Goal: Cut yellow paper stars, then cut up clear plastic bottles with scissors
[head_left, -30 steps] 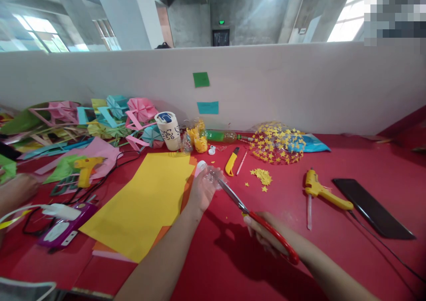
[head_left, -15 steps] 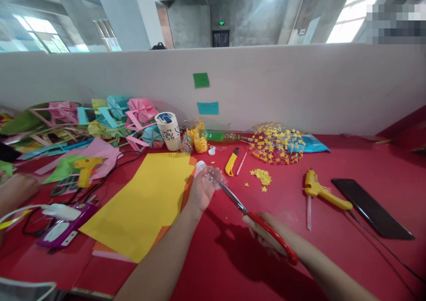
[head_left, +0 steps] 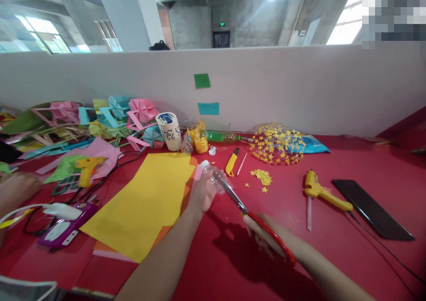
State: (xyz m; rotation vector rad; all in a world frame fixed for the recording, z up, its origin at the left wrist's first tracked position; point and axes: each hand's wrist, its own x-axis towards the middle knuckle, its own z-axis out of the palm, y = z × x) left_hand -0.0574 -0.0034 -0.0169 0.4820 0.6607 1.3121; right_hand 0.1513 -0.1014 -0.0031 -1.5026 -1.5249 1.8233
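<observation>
My left hand is wrapped around a small clear plastic bottle, fingers curled over its body, the white cap pointing away from me toward the yellow paper. The bottle sits just above the red table, near its middle. My right hand is closed through the red loops of the scissors, and the blades run up and left until their tips meet the bottle's side, right beside my left fingers.

To cut this well, I judge I should hold the bottle firmly so the thin plastic does not buckle, keep my fingertips behind the blade line, and bite in short snips, turning the bottle into the blades instead of twisting the scissors. The wall is slick and curved, so the tips could skid toward my thumb.

Further out lie a yellow utility knife, a scatter of yellow paper stars, a yellow glue gun and a dark flat slab to my right. Someone else's hand rests at the far left edge.
</observation>
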